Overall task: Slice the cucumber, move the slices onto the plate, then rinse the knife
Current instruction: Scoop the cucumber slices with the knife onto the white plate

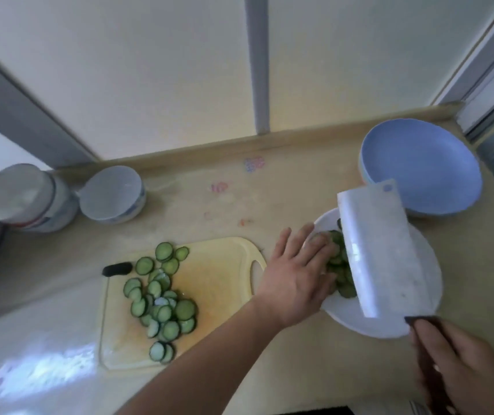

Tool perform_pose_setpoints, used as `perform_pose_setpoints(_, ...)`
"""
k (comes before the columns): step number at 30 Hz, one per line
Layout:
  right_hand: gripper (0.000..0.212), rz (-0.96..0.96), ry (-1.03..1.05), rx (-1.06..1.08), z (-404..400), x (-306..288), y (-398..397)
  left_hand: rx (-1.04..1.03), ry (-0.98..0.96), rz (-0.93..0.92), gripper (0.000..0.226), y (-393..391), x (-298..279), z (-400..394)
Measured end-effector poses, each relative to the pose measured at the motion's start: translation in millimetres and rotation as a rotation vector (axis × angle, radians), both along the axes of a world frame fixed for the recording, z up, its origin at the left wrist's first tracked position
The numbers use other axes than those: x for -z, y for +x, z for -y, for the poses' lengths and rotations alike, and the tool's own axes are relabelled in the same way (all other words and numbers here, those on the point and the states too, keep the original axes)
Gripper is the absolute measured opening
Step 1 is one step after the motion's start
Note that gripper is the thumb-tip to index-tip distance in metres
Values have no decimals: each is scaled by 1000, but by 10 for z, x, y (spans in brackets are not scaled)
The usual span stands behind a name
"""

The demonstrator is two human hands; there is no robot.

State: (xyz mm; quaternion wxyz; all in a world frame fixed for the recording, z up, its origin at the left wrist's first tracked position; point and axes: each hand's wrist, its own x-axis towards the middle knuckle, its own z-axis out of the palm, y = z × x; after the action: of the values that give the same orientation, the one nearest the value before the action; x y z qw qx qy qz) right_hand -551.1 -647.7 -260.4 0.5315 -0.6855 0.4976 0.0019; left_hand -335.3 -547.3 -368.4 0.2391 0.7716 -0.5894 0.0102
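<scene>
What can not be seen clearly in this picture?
Head view, the only one:
- Slices on the white plate: partly hidden by the knife and the left hand.
- Knife handle: mostly covered by the right hand.
- Right hand: cut off by the bottom edge.
- White containers at the left: blurred, labels unreadable.

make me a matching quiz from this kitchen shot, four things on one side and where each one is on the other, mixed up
Things:
1. cleaver
2. blue bowl
3. cucumber end piece
4. left hand

Places:
A. at the cutting board's far left edge
B. held tilted over the white plate
C. behind the white plate, near the wall
D. on the slices on the plate

Pairs: 1-B, 2-C, 3-A, 4-D
</scene>
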Motion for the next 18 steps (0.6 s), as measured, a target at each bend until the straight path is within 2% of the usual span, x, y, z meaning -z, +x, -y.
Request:
perform_pose_setpoints(3,31,22,82,-145,-226,79,380,-118,-10,23,47,274,56,-520)
perform_pose_setpoints(6,31,1,70,-311,-406,290,690,-300,39,41,48,578,115,-1086)
perform_pose_setpoints(8,32,-6,76,-406,-549,417,875,-439,170,19,58,760,102,-1391)
perform_pose_setpoints(12,37,-35,94,-512,-786,577,1146,-633,489,-170,94,1022,15,-1690)
perform_pose_setpoints(14,40,-49,72,-551,-853,599,1240,-637,484,-198,98,1097,20,-1756)
perform_pose_setpoints(18,40,-67,39,-600,-925,638,1362,-607,305,-197,85,1081,90,-1886)
